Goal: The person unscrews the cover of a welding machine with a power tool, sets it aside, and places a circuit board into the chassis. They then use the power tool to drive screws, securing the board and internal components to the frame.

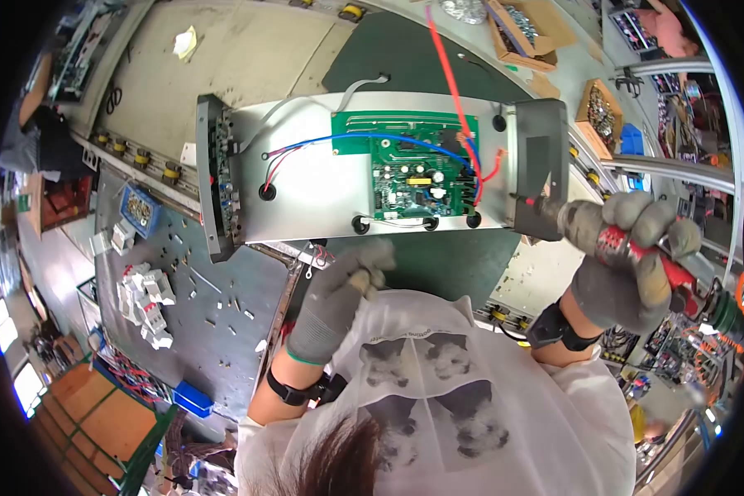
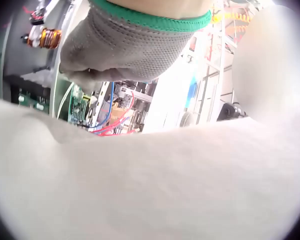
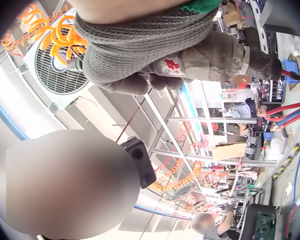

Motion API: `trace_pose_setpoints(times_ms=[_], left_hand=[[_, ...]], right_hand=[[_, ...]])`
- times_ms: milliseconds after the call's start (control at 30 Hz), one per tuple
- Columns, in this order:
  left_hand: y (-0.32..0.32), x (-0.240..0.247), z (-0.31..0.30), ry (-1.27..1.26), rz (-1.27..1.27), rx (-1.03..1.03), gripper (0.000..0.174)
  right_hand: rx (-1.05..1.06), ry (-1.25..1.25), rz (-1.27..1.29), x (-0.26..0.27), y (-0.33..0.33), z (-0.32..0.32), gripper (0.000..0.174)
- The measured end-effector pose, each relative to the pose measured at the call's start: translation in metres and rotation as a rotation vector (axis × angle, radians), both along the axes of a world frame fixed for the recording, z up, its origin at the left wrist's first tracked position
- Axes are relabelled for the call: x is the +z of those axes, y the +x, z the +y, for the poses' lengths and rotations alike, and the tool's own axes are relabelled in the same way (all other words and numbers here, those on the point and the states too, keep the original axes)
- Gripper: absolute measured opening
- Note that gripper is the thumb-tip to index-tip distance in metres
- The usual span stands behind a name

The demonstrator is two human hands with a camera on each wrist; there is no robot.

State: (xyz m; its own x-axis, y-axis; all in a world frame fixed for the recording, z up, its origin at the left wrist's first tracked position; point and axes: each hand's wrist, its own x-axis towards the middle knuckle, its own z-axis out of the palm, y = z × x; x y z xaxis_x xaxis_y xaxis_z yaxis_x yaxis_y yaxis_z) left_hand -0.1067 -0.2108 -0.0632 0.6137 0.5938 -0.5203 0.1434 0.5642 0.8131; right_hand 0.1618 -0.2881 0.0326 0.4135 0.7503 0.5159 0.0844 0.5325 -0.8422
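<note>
My right hand [image 1: 636, 248] grips a red and grey power screwdriver [image 1: 608, 240]; its bit points left and overlaps the right end panel [image 1: 541, 165] of a metal equipment case [image 1: 306, 186]. In the right wrist view, gloved fingers wrap the screwdriver's [image 3: 210, 62] body. Inside the case lies a green circuit board [image 1: 388, 165] with blue wires [image 1: 347, 136] and red wires [image 1: 492, 169] attached. Close to the case's front edge is my gloved left hand [image 1: 339, 289], its fingers curled. In the left wrist view, the left hand [image 2: 125, 50] hides its palm, so I cannot tell whether it holds anything.
Boxes of small hardware [image 1: 599, 116] stand at the right. Left of the case, a grey tabletop [image 1: 215, 298] bears white blocks [image 1: 145, 302], scattered small parts and a blue bin [image 1: 139, 211]. Rollers [image 1: 169, 172] line the conveyor edge. Another person [image 1: 37, 132] is at the far left.
</note>
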Motion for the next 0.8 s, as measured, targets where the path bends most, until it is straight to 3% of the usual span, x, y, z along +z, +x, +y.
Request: trace_pose_setpoints(times_ms=[100,167,200,300,433,600,800], left_hand=[[0.014,-0.006,-0.018,-0.057,-0.065,-0.133,0.035],[0.025,-0.019,-0.029,-0.194,-0.401,-0.017,0.035],[0.033,-0.01,-0.027,-0.165,-0.282,-0.047,0.034],[0.055,-0.003,-0.027,-0.345,-0.261,-0.048,0.029],[0.07,-0.01,-0.033,-0.383,-0.249,-0.1,0.036],[0.071,-0.019,-0.038,-0.449,-0.328,-0.075,0.048],[0.072,-0.018,-0.044,-0.493,-0.354,-0.02,0.044]], right_hand=[[-0.009,0.009,0.161,0.006,-0.02,-0.019,0.026],[-0.033,0.035,0.205,-0.001,-0.025,-0.03,0.029],[-0.022,0.036,0.212,-0.002,-0.027,-0.034,0.029],[-0.029,0.042,0.274,-0.006,-0.034,-0.045,0.03],[0.031,0.083,0.4,-0.008,-0.041,-0.046,0.026],[0.011,0.107,0.419,-0.019,-0.04,-0.047,0.026],[0.035,0.106,0.454,-0.021,-0.045,-0.042,0.024]])
